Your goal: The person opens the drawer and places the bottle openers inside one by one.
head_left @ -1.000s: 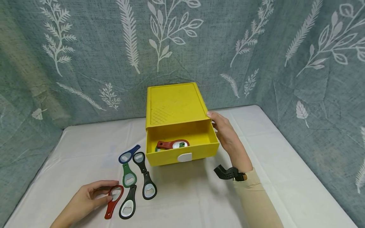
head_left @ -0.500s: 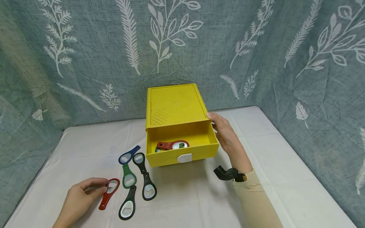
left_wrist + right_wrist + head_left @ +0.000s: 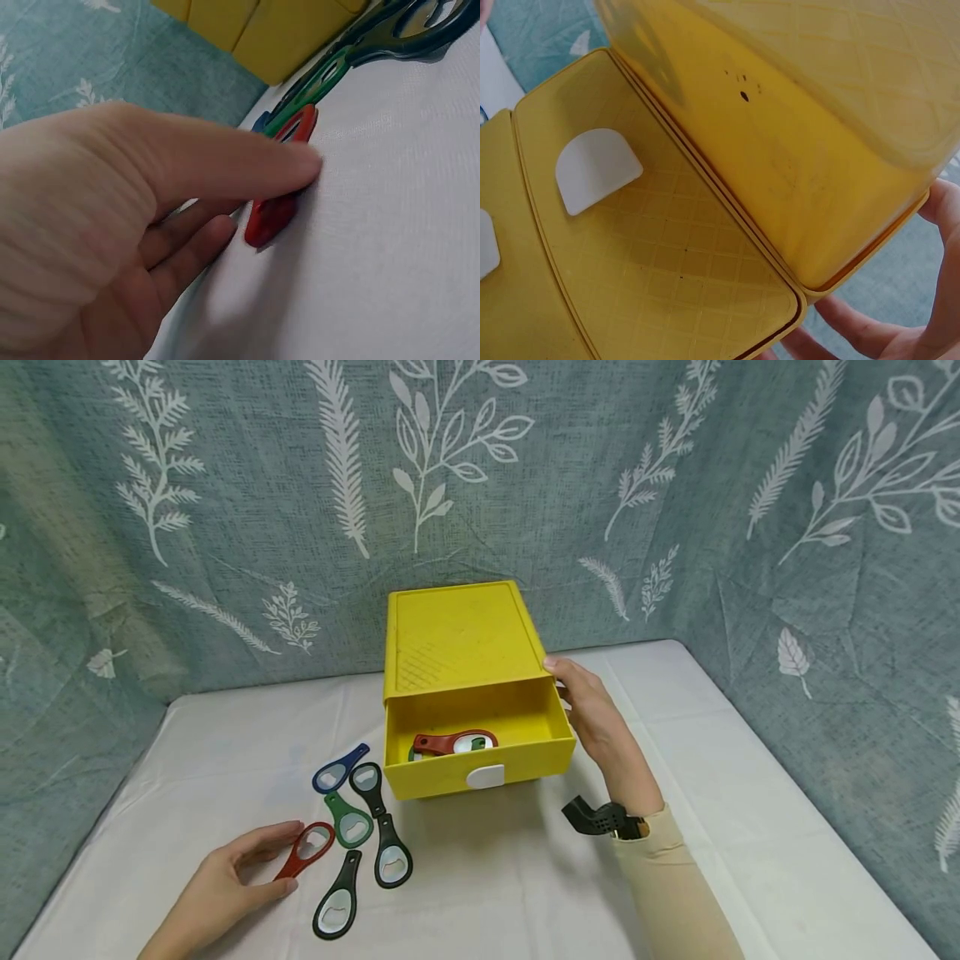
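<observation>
In the head view, my left hand holds a red bottle opener between thumb and fingers, low over the white cloth. Its ring end lies right beside a green bottle opener. The thumb covers part of the red opener in the left wrist view. My right hand grips the right front edge of a yellow drawer unit, thumb at the top corner, fingers down the side. Its top drawer is pulled out and contains a red bottle opener over a partly hidden green one.
A blue bottle opener and several black ones, among them a near black opener, lie left of the drawer. White handles mark the lower drawers in the right wrist view. A leaf-patterned curtain hangs behind the table.
My left hand drew the red opener left, then turned it and brought it right and up against the green opener, whose ring end shifted right. The right hand stays on the drawer unit.
</observation>
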`<state>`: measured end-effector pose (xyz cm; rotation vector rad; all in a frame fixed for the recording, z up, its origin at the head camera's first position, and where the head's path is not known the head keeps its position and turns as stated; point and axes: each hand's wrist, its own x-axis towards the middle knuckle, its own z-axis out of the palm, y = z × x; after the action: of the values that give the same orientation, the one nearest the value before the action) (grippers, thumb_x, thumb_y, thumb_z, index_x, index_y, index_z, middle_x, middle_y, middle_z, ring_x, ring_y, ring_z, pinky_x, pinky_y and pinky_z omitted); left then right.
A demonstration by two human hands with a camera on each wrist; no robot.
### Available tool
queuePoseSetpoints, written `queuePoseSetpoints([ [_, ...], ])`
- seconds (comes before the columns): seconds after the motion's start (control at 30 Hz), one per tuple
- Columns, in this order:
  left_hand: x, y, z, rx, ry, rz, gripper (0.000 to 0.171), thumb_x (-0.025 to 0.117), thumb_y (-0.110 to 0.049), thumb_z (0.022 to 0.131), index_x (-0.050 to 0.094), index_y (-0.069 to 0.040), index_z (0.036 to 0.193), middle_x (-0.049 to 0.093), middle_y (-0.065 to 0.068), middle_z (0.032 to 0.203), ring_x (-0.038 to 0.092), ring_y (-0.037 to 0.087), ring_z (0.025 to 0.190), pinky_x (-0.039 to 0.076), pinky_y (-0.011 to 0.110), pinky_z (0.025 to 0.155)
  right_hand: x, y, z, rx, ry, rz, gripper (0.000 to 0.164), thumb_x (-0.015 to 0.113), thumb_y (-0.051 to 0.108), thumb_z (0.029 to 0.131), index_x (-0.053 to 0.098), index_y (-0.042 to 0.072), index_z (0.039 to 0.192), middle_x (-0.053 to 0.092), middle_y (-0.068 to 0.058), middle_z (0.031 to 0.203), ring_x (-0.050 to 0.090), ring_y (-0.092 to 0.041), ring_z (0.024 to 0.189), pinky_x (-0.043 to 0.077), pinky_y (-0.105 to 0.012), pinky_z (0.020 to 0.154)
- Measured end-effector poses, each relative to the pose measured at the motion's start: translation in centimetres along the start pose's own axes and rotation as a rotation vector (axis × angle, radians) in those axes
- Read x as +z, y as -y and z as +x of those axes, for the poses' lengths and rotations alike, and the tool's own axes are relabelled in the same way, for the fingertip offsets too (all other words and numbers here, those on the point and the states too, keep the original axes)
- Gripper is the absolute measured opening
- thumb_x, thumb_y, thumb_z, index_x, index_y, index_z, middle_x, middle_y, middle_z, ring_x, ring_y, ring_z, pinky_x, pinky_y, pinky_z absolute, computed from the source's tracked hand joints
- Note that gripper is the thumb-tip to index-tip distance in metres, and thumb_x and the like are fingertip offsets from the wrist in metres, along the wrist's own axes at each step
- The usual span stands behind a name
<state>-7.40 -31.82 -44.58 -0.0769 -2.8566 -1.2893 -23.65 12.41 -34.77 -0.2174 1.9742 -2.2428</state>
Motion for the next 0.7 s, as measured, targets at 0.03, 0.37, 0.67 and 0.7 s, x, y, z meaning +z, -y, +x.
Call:
queuePoseSetpoints([
  [0.03, 0.0, 0.0, 0.0, 0.008, -0.016, 0.007, 0.064, 0.088, -0.022, 0.075, 0.061, -0.006, 0.131, 0.064, 0.009, 0.125, 0.058, 0.000, 0.104, 0.045, 0.011, 0.083, 0.0, 0.0, 0.0, 0.000, 0.000, 0.000, 0.050, 0.058, 0.043, 0.095, 0.057, 0.004, 0.127, 0.050, -0.011, 0.129, 0.048, -0.031, 0.113, 0.039, -0.050, 0.094],
  [0.37, -0.5, 0.9, -0.2, -0.144, -0.229, 0.213, 0.045, 0.087, -0.030, 0.075, 0.073, -0.006, 0.111, 0.073, 0.008, 0.098, 0.060, 0.011, 0.076, 0.047, 0.019, 0.061, -0.1, 0.0, 0.0, -0.006, 0.006, 0.003, 0.051, 0.058, 0.043, 0.094, 0.058, 0.005, 0.128, 0.051, -0.011, 0.128, 0.048, -0.031, 0.111, 0.041, -0.048, 0.090],
  [0.67, -1.0, 1.2, -0.4, -0.133, -0.205, 0.208, 0.033, 0.087, -0.024, 0.077, 0.076, -0.006, 0.103, 0.073, 0.004, 0.090, 0.058, 0.008, 0.073, 0.047, 0.022, 0.061, -0.1, 0.0, 0.0, -0.007, 0.007, 0.002, 0.051, 0.059, 0.043, 0.094, 0.058, 0.005, 0.128, 0.051, -0.011, 0.128, 0.048, -0.031, 0.112, 0.040, -0.050, 0.092],
  [0.7, -1.1, 1.2, -0.4, -0.131, -0.202, 0.207, 0.033, 0.086, -0.024, 0.077, 0.076, -0.006, 0.103, 0.073, 0.004, 0.090, 0.058, 0.007, 0.074, 0.047, 0.022, 0.061, -0.1, 0.0, 0.0, -0.007, 0.007, 0.002, 0.051, 0.058, 0.043, 0.094, 0.058, 0.005, 0.128, 0.051, -0.011, 0.128, 0.048, -0.031, 0.112, 0.040, -0.050, 0.092],
])
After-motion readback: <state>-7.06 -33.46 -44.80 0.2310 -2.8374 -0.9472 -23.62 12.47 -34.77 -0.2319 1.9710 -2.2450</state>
